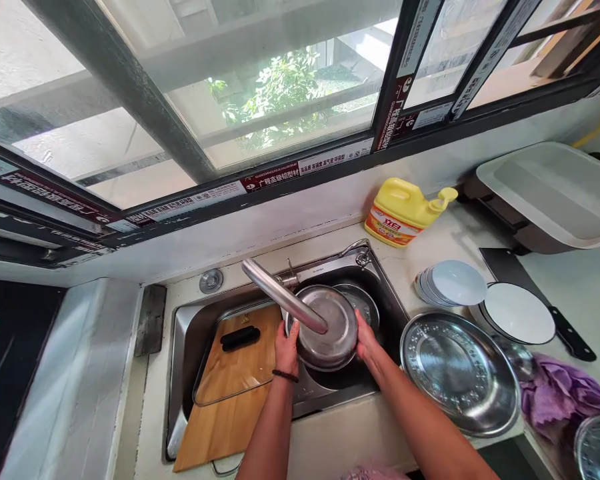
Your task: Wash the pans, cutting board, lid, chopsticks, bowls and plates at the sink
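I hold a round steel plate [336,331] over the sink [190,333], right under the spout of the steel faucet [280,293]. My left hand [286,345] grips its left rim, fingers curled round the edge; a dark band sits on that wrist. My right hand [366,337] grips the right rim the same way. Behind the plate, another steel dish [363,301] lies in the basin.
A wooden cutting board [225,407] with a glass lid [233,363] lies across the sink's left half. On the counter to the right: a large steel tray [460,373], stacked white bowls [453,283], a white plate [519,313], a knife [567,333], a purple cloth [560,393], a yellow detergent bottle [405,212].
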A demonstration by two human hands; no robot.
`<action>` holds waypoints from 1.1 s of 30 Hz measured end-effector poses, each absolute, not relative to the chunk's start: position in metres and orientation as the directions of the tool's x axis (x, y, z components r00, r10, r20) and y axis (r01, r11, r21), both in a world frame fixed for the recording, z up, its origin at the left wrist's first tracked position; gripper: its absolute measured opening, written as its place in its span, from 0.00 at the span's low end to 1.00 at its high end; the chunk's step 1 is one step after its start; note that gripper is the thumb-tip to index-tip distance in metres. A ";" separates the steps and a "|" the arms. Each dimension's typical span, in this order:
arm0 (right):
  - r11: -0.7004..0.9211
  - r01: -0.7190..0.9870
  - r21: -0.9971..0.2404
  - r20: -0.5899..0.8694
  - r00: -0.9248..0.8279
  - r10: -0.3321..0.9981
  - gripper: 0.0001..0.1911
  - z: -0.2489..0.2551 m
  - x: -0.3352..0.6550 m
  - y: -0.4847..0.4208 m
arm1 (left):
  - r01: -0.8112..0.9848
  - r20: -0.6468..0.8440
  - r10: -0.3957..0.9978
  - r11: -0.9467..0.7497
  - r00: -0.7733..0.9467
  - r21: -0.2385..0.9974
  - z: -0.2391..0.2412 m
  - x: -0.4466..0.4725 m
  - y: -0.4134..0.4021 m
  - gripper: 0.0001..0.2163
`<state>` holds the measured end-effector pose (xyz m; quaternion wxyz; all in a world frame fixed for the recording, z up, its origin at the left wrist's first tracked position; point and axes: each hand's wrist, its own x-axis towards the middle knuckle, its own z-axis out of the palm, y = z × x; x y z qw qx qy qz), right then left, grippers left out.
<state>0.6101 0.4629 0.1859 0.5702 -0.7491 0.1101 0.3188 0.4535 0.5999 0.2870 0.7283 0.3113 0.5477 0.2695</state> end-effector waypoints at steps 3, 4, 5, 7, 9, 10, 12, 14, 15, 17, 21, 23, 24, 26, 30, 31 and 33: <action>-0.396 -0.552 -0.734 -0.650 0.739 0.174 0.29 0.177 0.609 0.473 | -0.128 -0.719 0.587 0.800 0.373 0.587 0.294 0.444 0.598 0.18; -0.441 -0.507 -0.740 -0.619 0.771 0.152 0.25 0.174 0.612 0.474 | -0.150 -0.718 0.572 0.812 0.397 0.564 0.295 0.442 0.596 0.18; -0.489 -0.449 -0.748 -0.571 0.811 0.129 0.21 0.170 0.615 0.474 | -0.168 -0.708 0.574 0.811 0.410 0.560 0.295 0.440 0.593 0.18; -0.557 -0.351 -0.753 -0.483 0.869 0.107 0.15 0.164 0.623 0.472 | -0.185 -0.689 0.592 0.798 0.418 0.573 0.293 0.437 0.586 0.18; -0.571 -0.324 -0.754 -0.469 0.874 0.124 0.13 0.158 0.628 0.470 | -0.181 -0.682 0.603 0.789 0.414 0.588 0.289 0.437 0.578 0.19; -0.570 -0.324 -0.755 -0.479 0.866 0.142 0.12 0.156 0.629 0.470 | -0.170 -0.680 0.607 0.784 0.411 0.597 0.288 0.437 0.574 0.20; -0.555 -0.346 -0.756 -0.512 0.841 0.174 0.10 0.155 0.626 0.469 | -0.142 -0.673 0.622 0.767 0.399 0.625 0.285 0.439 0.568 0.21; -0.534 -0.366 -0.762 -0.528 0.828 0.186 0.14 0.160 0.613 0.468 | -0.120 -0.655 0.654 0.736 0.379 0.666 0.283 0.444 0.563 0.22; -0.511 -0.366 -0.777 -0.524 0.827 0.204 0.17 0.165 0.604 0.467 | -0.112 -0.644 0.671 0.719 0.367 0.686 0.282 0.447 0.561 0.22; -0.458 -0.308 -0.834 -0.470 0.832 0.295 0.20 0.178 0.580 0.465 | -0.110 -0.635 0.697 0.698 0.334 0.708 0.281 0.453 0.557 0.21; -0.410 -0.033 -0.911 -0.270 0.802 0.534 0.22 0.202 0.545 0.475 | -0.158 -0.661 0.701 0.709 0.267 0.688 0.280 0.464 0.550 0.19; -0.438 0.006 -0.899 -0.276 0.769 0.577 0.28 0.207 0.551 0.485 | -0.184 -0.666 0.698 0.714 0.264 0.676 0.281 0.464 0.549 0.18; -0.462 -0.020 -0.886 -0.317 0.755 0.575 0.30 0.207 0.557 0.489 | -0.193 -0.666 0.694 0.718 0.274 0.669 0.282 0.463 0.549 0.18; -0.509 -0.111 -0.854 -0.415 0.735 0.536 0.34 0.204 0.568 0.489 | -0.205 -0.664 0.685 0.726 0.300 0.656 0.284 0.460 0.549 0.19; -0.473 -0.137 -0.870 -0.406 0.744 0.531 0.37 0.205 0.542 0.466 | -0.146 -0.653 0.689 0.715 0.315 0.683 0.285 0.459 0.549 0.21; -0.452 -0.105 -0.886 -0.372 0.743 0.556 0.36 0.210 0.528 0.461 | -0.116 -0.641 0.701 0.698 0.312 0.707 0.284 0.460 0.548 0.21; -0.420 -0.027 -0.907 -0.305 0.729 0.613 0.33 0.225 0.504 0.457 | -0.039 -0.604 0.715 0.656 0.351 0.754 0.283 0.462 0.547 0.21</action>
